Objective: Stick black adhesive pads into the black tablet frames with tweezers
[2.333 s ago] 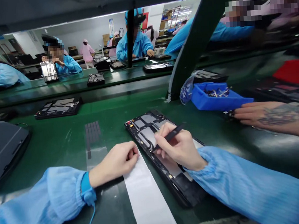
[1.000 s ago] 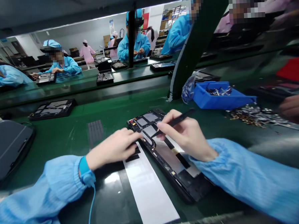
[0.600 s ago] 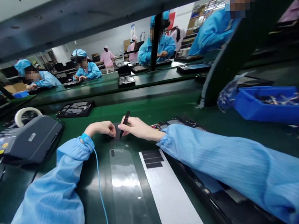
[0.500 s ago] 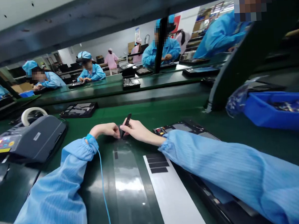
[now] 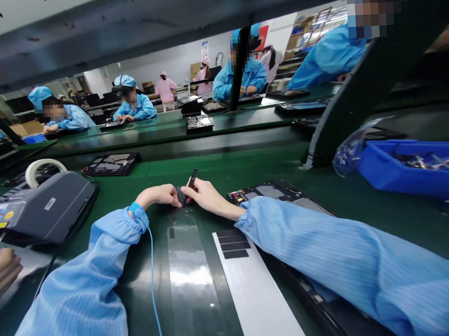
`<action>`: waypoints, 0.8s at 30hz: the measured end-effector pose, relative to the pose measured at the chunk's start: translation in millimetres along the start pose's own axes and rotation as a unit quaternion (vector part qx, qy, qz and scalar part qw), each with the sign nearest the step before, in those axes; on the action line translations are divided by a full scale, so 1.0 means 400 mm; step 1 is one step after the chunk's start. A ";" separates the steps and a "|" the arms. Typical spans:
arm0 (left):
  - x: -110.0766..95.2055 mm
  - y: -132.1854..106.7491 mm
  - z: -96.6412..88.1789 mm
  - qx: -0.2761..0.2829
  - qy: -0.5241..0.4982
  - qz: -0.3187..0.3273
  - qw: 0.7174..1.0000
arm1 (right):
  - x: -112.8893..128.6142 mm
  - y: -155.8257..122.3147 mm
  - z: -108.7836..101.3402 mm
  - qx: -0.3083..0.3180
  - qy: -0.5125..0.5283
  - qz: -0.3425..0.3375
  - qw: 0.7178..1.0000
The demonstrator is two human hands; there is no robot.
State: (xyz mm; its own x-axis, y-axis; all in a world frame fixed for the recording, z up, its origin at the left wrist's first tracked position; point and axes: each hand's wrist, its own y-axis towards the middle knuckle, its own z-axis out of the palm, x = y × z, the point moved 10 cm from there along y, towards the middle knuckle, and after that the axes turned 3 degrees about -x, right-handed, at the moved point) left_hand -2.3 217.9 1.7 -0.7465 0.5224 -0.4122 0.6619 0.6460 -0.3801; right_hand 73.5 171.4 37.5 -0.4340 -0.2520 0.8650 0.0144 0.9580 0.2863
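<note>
**A:** What is the hand doing?

**B:** The right hand [image 5: 207, 196] is grasping a slim black pointed tool [image 5: 191, 182] between thumb and fingers, and the tool is leaning with its lower end at a small dark rectangular piece [image 5: 180, 195]. The left hand [image 5: 158, 195] is reaching in from the other side, fingers loosely curled against that piece. I can't tell whether it is pinching it.

**A:** Where is the piece sitting?

**B:** Between the two hands, just above the top end of a glossy clear film strip [image 5: 186, 270] lying on the green conveyor belt [image 5: 224, 163].

**A:** Is the handling good?

**B:** It looks steady to me: the hands are working close together and the grip is sitting low on the tool. Keeping the fingertips off the piece's faces would be wise.

**A:** What's around it?

**B:** A white paper strip [image 5: 249, 287] is carrying black rectangular pads [image 5: 232, 247], and a black tablet frame [image 5: 274, 191] is lying under the right sleeve. A blue wrist strap [image 5: 136, 211] is trailing a thin blue cord [image 5: 153, 287].

**A:** Any readable writing?

**B:** None. The small white label on the grey desktop machine [image 5: 42, 210] is showing nothing legible.
</note>
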 end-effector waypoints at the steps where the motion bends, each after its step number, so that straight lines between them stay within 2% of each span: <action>1: 0.000 0.000 -0.001 -0.002 0.000 0.001 1.000 | -0.002 0.000 -0.001 -0.001 0.004 0.002 1.000; 7: -0.004 0.001 -0.001 -0.009 -0.002 -0.001 1.000 | -0.016 0.010 0.003 -0.010 -0.001 0.003 1.000; 9: -0.002 0.001 -0.003 -0.014 -0.001 -0.005 1.000 | -0.003 0.023 -0.015 -0.021 0.008 0.005 1.000; 13: -0.004 -0.009 -0.018 -0.023 0.013 -0.008 1.000 | 0.067 0.028 -0.132 -0.058 0.121 0.018 0.991; 15: -0.025 -0.019 -0.027 -0.038 0.025 -0.002 0.999 | 0.101 -0.001 -0.191 -0.027 0.153 0.035 0.987; 17: -0.073 -0.034 -0.029 -0.067 0.033 0.016 0.997 | 0.107 -0.059 -0.242 0.006 0.141 0.067 0.988; 20: -0.202 -0.073 -0.009 -0.142 0.018 0.088 0.986 | 0.065 -0.171 -0.271 0.056 0.129 0.129 0.982; 22: -0.316 -0.123 0.019 -0.207 -0.021 0.197 0.958 | 0.016 -0.239 -0.263 0.082 0.138 0.176 0.971; 24: -0.395 -0.168 0.069 -0.232 -0.057 0.279 0.930 | -0.031 -0.287 -0.246 0.095 0.145 0.220 0.960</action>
State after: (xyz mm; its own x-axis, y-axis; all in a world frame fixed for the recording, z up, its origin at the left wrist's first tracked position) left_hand 72.9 76.7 69.5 -0.2664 0.8032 -0.5328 0.8238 0.4767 0.3068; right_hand 166.1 51.2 34.4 -0.1537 0.1821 0.9712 -0.0382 0.9810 -0.1900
